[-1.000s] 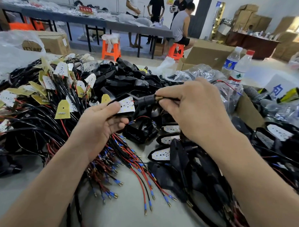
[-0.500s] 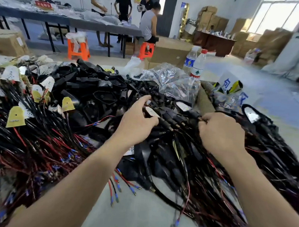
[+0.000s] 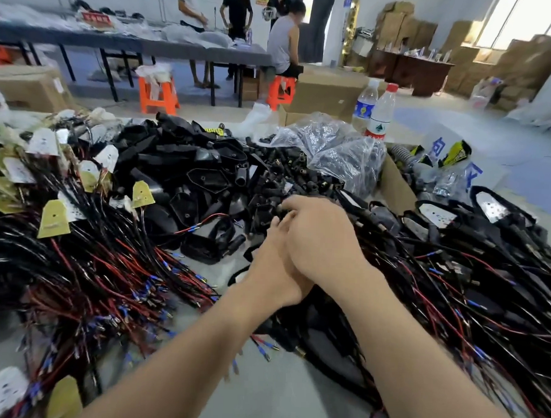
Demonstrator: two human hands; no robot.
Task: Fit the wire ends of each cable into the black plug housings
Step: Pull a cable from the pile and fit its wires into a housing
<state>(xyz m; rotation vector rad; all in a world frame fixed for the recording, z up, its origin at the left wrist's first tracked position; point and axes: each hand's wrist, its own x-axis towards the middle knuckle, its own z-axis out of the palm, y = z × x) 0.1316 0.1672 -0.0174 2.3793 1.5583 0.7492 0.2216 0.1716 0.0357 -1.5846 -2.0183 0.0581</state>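
A grey tabletop (image 3: 291, 399) carries two heaps of cables. The left heap (image 3: 107, 280) is black and red wire with blue-sleeved metal ends fanned toward the near edge, and yellow and white tags (image 3: 54, 219) stand up from it. The right heap (image 3: 469, 296) runs to the frame's right border. Between them at the back lies a mound of small black plug housings (image 3: 285, 177), with larger black covers (image 3: 206, 174) just to its left. A clear plastic bag (image 3: 343, 151) of more black parts is behind it. An open cardboard box (image 3: 395, 185) sits near the bag, and two water bottles (image 3: 381, 114) stand past it.

The right hand (image 3: 317, 239) lies over the left hand (image 3: 271, 272), both at the front of the housing mound with fingertips among the pieces. The backs of the hands hide the fingers, so I cannot tell the grip of either hand.

Bare tabletop shows only as a strip between the heaps, under the forearms and widening toward the near edge.

Behind are a long table (image 3: 180, 46), orange stools (image 3: 157, 94), several people, stacked cartons (image 3: 527, 61) and open floor at the right.
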